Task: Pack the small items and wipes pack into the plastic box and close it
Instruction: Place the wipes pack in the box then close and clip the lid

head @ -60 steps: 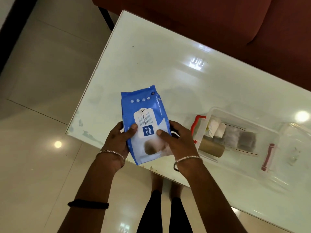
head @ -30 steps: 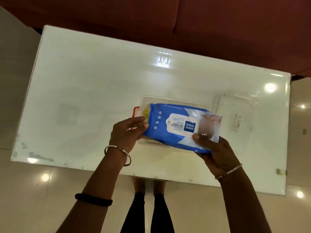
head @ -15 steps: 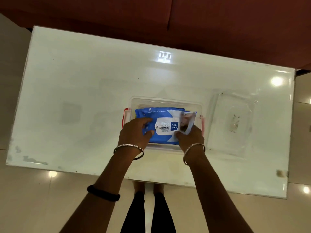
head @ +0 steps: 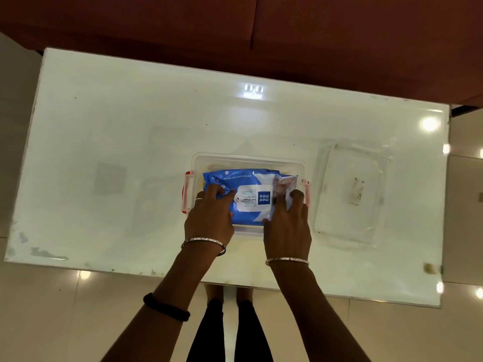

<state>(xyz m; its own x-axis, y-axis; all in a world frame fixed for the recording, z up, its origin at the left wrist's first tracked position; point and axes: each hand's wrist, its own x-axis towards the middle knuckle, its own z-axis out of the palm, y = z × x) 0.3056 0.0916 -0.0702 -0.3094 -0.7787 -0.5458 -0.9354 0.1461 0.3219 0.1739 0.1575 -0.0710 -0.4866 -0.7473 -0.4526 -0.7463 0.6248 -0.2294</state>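
Observation:
The blue wipes pack (head: pixel 251 197) lies lengthwise inside the clear plastic box (head: pixel 248 158) at the middle of the table, label up. My left hand (head: pixel 209 218) rests on the pack's left end with curled fingers. My right hand (head: pixel 287 226) presses on its crumpled right end. Both hands hold the pack down in the box. The box has a red latch on its left end (head: pixel 188 192) and another on its right end (head: pixel 306 190). The pack hides the small items beneath it.
The clear lid (head: pixel 350 194) lies flat on the white glossy table (head: pixel 117 126), just right of the box. A dark red sofa (head: pixel 235 30) runs along the far side. The table's near edge is close to my wrists, with tiled floor (head: pixel 65 322) below.
The pack was upright in both hands off the table's left corner, then turned sideways over the box, then lowered into it. Both hands now press it lower inside the box.

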